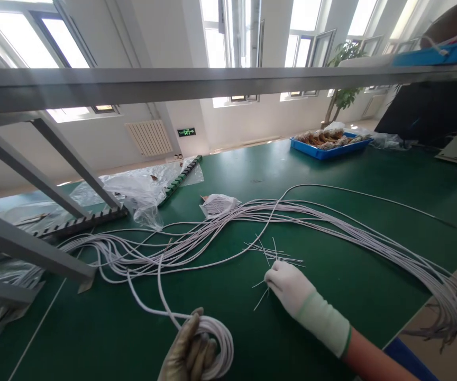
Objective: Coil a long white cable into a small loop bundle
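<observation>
Beyond hands — blue tray (pixel 323 152) holds parts (pixel 326 138).

Green worktop (pixel 331 180) fills the view, wide and flat. Across its middle runs a long bundle of white cables (pixel 331 225), sweeping from the left and spilling over the right edge. Just beside the bundle, near the centre, a few thin ties (pixel 272 254) lie scattered. A small white packet (pixel 218 205) sits touching the cables' far side. Left of that, crumpled clear plastic (pixel 141 196) rests against a dark toothed rack (pixel 93 218). Far back on the right, a blue tray (pixel 329 148) of parts, well apart from the rest.
</observation>
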Available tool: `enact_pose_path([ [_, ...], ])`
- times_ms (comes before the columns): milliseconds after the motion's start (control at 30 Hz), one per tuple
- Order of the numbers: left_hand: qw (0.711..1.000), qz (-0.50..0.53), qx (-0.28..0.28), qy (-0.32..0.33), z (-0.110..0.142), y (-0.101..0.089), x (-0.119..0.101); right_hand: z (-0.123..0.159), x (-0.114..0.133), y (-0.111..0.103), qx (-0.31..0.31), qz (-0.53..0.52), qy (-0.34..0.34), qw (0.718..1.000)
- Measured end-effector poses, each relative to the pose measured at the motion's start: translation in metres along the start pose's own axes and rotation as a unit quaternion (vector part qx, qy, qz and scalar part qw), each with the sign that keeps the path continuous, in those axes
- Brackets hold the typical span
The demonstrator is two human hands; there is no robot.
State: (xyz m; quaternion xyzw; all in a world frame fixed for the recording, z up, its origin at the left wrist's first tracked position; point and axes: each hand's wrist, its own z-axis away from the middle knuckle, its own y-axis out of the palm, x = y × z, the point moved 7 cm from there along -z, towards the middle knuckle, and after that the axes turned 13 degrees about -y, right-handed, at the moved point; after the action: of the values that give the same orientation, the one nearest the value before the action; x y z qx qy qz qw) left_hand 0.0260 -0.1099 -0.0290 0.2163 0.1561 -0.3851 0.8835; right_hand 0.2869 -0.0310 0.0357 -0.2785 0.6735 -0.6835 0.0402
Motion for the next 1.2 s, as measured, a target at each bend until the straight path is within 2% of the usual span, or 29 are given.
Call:
enact_pose_path([
  [100,0.998,0.048,0.028,-0.035,0.014,0.016,0.0,-0.008,-0.018,0.016,0.077,0.027,-0.035,0.996],
  [233,0.993,0.076,0.061,-0.059,0.035,0.032,0.0,-0.018,-0.018,0.039,0.138,0.031,-0.071,0.987],
  [400,0.991,0.086,0.075,-0.074,0.043,0.027,0.0,-0.021,-0.018,0.045,0.169,-0.004,-0.083,0.982],
  [500,0.986,0.1,0.096,-0.089,0.041,0.024,0.002,-0.015,-0.008,0.04,0.163,-0.049,-0.09,0.981],
  [633,0.971,0.157,0.125,-0.128,0.038,0.023,0.011,-0.004,0.023,0.027,0.149,-0.137,-0.121,0.972],
  [733,0.954,0.175,0.199,-0.14,0.036,0.029,0.016,-0.001,0.049,0.02,0.152,-0.232,-0.175,0.945],
  [833,0.942,0.172,0.247,-0.148,0.035,0.03,0.019,-0.003,0.066,0.018,0.144,-0.234,-0.23,0.933],
  [933,0.94,0.173,0.251,-0.151,0.035,0.027,0.02,-0.005,0.076,0.017,0.104,-0.213,-0.257,0.937],
  [1067,0.949,0.155,0.237,-0.14,0.036,0.028,0.023,-0.003,0.096,0.011,0.06,-0.263,-0.275,0.923],
  [1200,0.964,0.137,0.198,-0.115,0.034,0.029,0.026,-0.006,0.107,0.003,0.019,-0.38,-0.208,0.901],
])
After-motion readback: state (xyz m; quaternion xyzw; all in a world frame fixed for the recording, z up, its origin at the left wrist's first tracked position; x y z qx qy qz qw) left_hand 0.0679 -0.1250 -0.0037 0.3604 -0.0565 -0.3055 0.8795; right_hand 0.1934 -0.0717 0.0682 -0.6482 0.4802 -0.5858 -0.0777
